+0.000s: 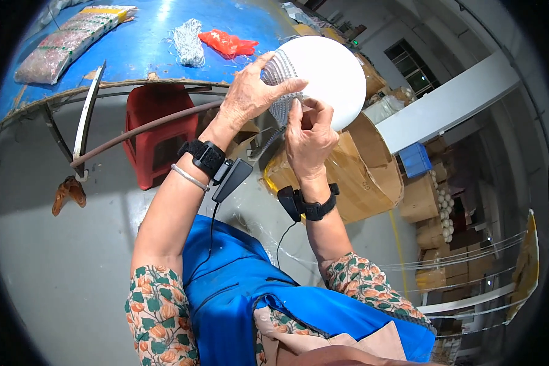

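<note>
I look into a grey-floored workshop with cartons stacked in its depths, and I place everything from the white ball (pixel 332 76). Closest to me, well below the ball, is the wearer's blue apron (pixel 226 299). Farther up, the left hand (pixel 253 91) grips the ball's left side, thumb laid across the front, fingers bent round the edge. The right hand (pixel 312 139), under the ball's lower left part, is curled, thumb and forefinger closed in a pinch on the beaded rows (pixel 280 72). The relation that matters to me: those rows curve down the ball's left part, their length running from its top toward its bottom, between the two hands. The left thumb lies over them; the right fingertips meet their lower inner edge, nearer the bare white surface. Beyond, an open carton (pixel 348 177) stands below the ball and a red stool (pixel 158 116) to its left. Farther left and up, the blue table (pixel 143 46) carries a silvery bundle (pixel 189 43) and a red bag (pixel 227 44).
</note>
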`<state>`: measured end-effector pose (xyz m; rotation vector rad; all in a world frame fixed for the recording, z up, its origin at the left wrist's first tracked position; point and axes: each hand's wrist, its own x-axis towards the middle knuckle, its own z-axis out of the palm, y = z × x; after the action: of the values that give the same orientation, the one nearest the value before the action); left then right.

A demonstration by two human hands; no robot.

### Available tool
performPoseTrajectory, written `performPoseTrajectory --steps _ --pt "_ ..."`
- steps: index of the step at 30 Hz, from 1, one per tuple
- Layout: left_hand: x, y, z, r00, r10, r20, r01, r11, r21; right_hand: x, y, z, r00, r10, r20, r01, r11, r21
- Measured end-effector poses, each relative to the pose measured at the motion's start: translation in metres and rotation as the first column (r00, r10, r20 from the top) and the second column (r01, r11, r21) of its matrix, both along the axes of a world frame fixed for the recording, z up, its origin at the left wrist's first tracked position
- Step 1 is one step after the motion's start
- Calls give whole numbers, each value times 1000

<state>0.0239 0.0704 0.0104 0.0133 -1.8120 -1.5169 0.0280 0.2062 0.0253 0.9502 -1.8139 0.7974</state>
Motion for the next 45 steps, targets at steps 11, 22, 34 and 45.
performPoseTrajectory --steps 11,22,34,45 --pt "2 4 0 999 16 -39 -16 1000 3 1 1 4 997 -81 12 80 996 45" --pt "-7 4 -6 998 17 -57 -17 1000 -4 3 4 10 992 -69 102 59 994 92" --pt "1 5 -2 1000 27 11 -27 1000 1 6 14 1 998 55 -13 -53 985 167" --pt "-1 2 -1 1000 15 7 -15 1000 2 34 65 -51 735 139 664 -215 976 34"
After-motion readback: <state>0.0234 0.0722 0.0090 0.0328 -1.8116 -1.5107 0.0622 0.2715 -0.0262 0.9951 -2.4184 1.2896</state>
